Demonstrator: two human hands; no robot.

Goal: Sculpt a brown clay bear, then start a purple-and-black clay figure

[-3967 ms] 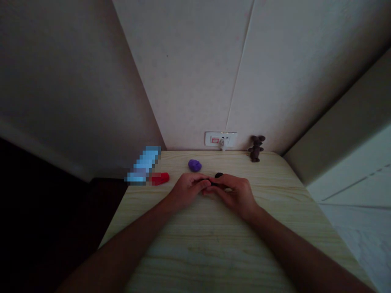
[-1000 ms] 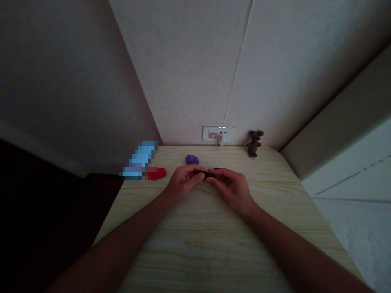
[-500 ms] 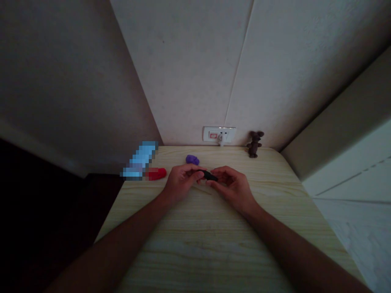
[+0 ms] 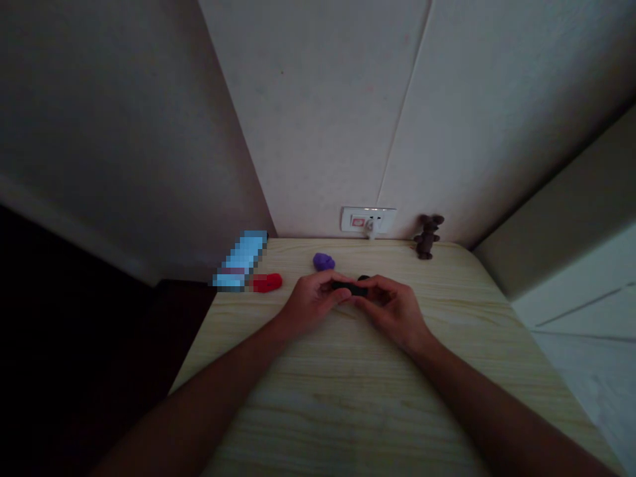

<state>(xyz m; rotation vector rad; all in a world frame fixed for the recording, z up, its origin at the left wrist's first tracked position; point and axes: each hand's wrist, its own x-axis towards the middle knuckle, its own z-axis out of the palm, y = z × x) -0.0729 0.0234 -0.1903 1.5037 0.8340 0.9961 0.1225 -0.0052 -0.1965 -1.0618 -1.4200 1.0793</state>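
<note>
Landmark: the purple lump (image 4: 323,262), near the back of the wooden table (image 4: 318,397).

Black piece (image 4: 356,289) sits nearer the wearer than the lump and to its right, lying crosswise between the hands. Left hand (image 4: 311,298) pinches its left end, thumb on the near side; right hand (image 4: 400,311) has thumb and fingers closed about the other end. Any gap beneath the piece: cannot tell.

Risks, as judged. Piece looks soft; too hard a pinch at either end could dent or flatten it. Uneven pull from the two hands could thin the middle, even part it. Fingertips mask both ends, so a misshapen end might pass unseen.

Small dark thing (image 4: 364,277) right of the lump, just beyond the right fingers: a forward nudge could roll it or press it onto the piece. Lump itself lies close beyond the left fingers; a careless knuckle could smudge it. Red piece (image 4: 268,283), left of the lump, and brown figure (image 4: 426,238), well to its right, look less exposed. Dim light hides fine cracks.
</note>
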